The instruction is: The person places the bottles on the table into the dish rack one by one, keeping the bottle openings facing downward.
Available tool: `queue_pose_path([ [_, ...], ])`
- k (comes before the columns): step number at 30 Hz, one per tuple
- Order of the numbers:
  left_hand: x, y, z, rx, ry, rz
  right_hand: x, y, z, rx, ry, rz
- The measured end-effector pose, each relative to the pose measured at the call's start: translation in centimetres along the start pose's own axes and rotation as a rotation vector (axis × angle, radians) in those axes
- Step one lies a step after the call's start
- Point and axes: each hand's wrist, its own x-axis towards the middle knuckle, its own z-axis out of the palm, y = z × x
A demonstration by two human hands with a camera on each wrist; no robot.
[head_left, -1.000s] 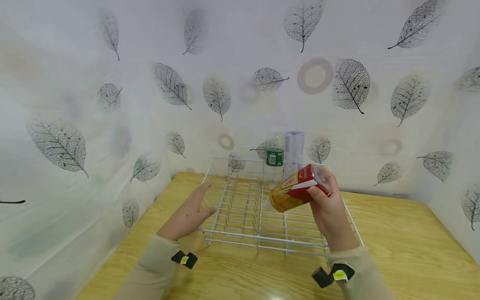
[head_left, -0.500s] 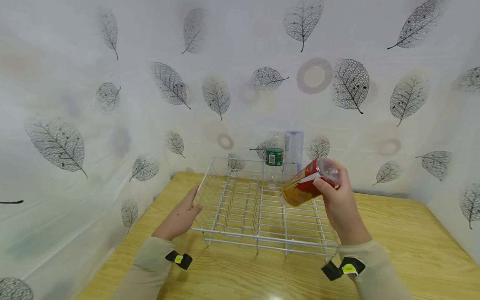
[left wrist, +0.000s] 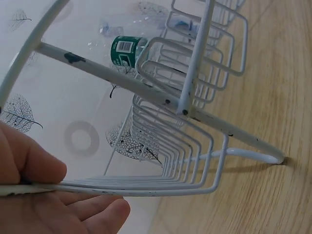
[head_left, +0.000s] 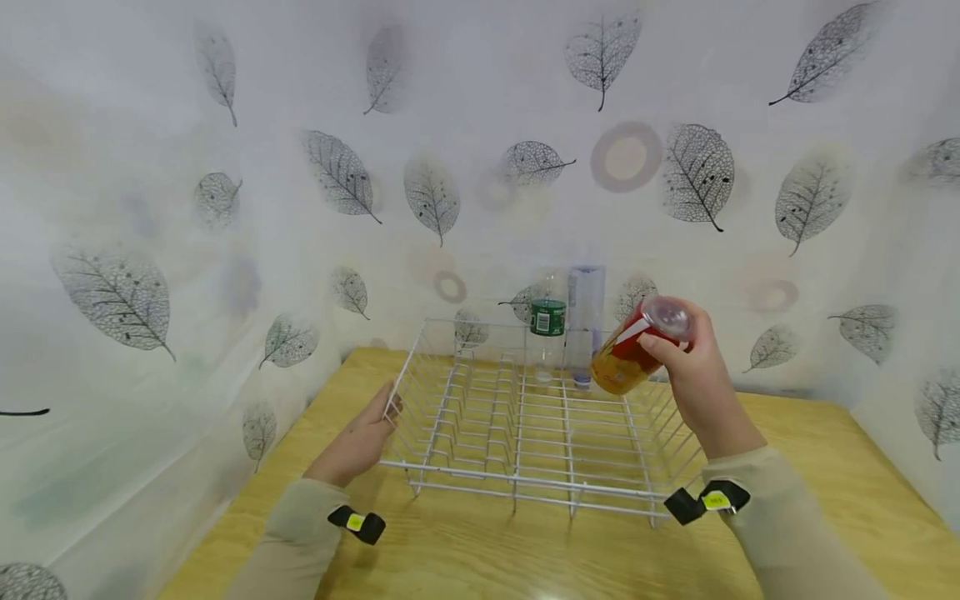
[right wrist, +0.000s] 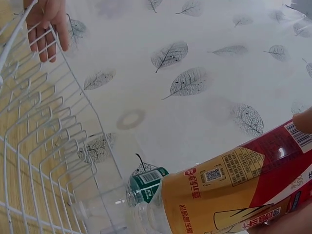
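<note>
My right hand (head_left: 701, 383) grips a plastic bottle (head_left: 626, 354) with a red and yellow label near its clear base. The bottle is tilted neck down over the back right of a white wire dish rack (head_left: 517, 477). In the right wrist view its clear neck (right wrist: 151, 214) points to the lower left. My left hand (head_left: 356, 446) holds the rack's left side; in the left wrist view the thumb (left wrist: 41, 163) lies over the rim wire with the fingers below. Along the rack's back stand a clear bottle with a green label (head_left: 548, 318) and a pale purple bottle (head_left: 586, 304), blue cap down.
The rack stands on a wood-grain table (head_left: 450, 550), with bent wire dividers (head_left: 491, 425) in its left half and straight wires on the right. A leaf-patterned curtain (head_left: 480, 100) hangs behind and at both sides.
My right hand has carried the red and yellow bottle right and up, tipping its neck more downward. My left hand has moved slightly left and taken hold of the rack's side.
</note>
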Motion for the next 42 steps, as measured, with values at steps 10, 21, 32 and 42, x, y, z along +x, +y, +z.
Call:
queue_pose_path([
  [10, 0.1, -0.2, 0.3, -0.066, 0.015, 0.011, 3.3, 1.9, -1.6, -0.168, 0.053, 0.144],
  [21, 0.3, 0.2, -0.4, -0.041, 0.022, 0.004, 6.9, 4.7, -2.5, -0.281, 0.11, 0.234],
  [32, 0.5, 0.1, -0.1, -0.066, 0.019, 0.007, 7.9, 6.9, -3.5, -0.351, 0.11, 0.281],
  [42, 0.0, -0.3, 0.2, -0.066, 0.019, -0.002, 8.1, 7.4, -2.9, -0.403, 0.073, 0.302],
])
